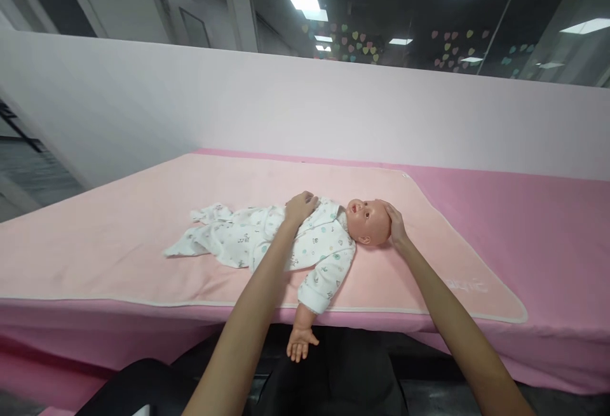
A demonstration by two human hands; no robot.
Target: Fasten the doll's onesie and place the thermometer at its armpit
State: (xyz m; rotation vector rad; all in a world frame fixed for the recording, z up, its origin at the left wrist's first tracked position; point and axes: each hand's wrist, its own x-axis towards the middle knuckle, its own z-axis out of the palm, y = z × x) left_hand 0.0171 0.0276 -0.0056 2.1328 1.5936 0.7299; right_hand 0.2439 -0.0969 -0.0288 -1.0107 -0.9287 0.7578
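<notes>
- The broad pink cloth-covered surface spans the whole view; its draped edge looks loose, so it offers nothing firm to brace against.
- On it lies the peach-coloured, round-cornered fabric mat with pale edging. It looks soft and thin, and would probably wrinkle or slide if the load on it were dragged.
- The baby doll with smooth, pinkish plastic-like skin lies on its back across the mat, its head to the right and its legs to the left. I judge it moderately light but floppy, best lifted with support under head and trunk together.
- The white cotton-like printed outfit is creased and limp, its leg ends lying flat. Cloth alone would make a poor hold, since it could stretch or slip; the torso beneath should be firmer.
- The doll's sleeved near arm reaches over the mat's front edge and could swing or snag; take it at the forearm.
- The doll's round, bald head looks hard and slick, perhaps the heaviest end, so a wide cupped palm suits it better than fingertips.
- The person's left hand rests on the doll's front, fingers slightly bent; whether they pinch any cloth I cannot tell.
- The person's right hand cups the crown, fingers laid along it, unclenched.
- The doll's small, spread-fingered hand hangs beyond the edge; its thin fingers seem the likeliest part to catch.
</notes>
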